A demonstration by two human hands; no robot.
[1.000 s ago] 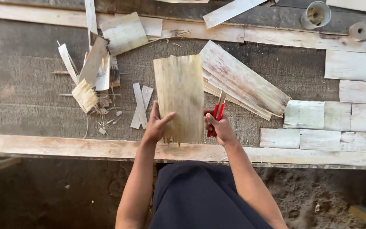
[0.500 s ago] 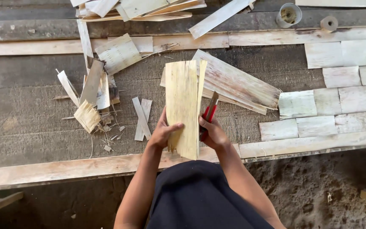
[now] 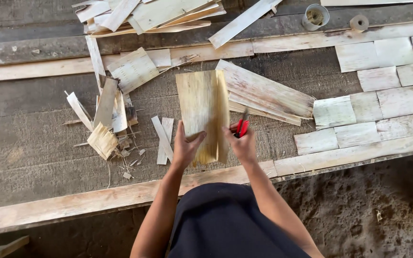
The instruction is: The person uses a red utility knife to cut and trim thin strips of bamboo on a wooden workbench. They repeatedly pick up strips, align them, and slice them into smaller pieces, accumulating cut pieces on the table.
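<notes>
Gripping the pale bark sheet (image 3: 201,112) by its near end — left hand (image 3: 185,148) clamped on it, right hand (image 3: 243,143) closed around red-handled scissors (image 3: 242,126).

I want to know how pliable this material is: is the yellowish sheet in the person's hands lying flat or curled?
Curled. The yellowish sheet bends lengthwise, its right edge folding over, gripped at the near end by the left hand and right hand.

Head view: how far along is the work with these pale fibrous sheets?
Done: trimmed rectangular pieces lie in rows at right. In hand: left hand and right hand, which also grips a red-handled tool, hold one yellowish sheet. Left: long uncut sheets beside it and a stack at the top.
</notes>
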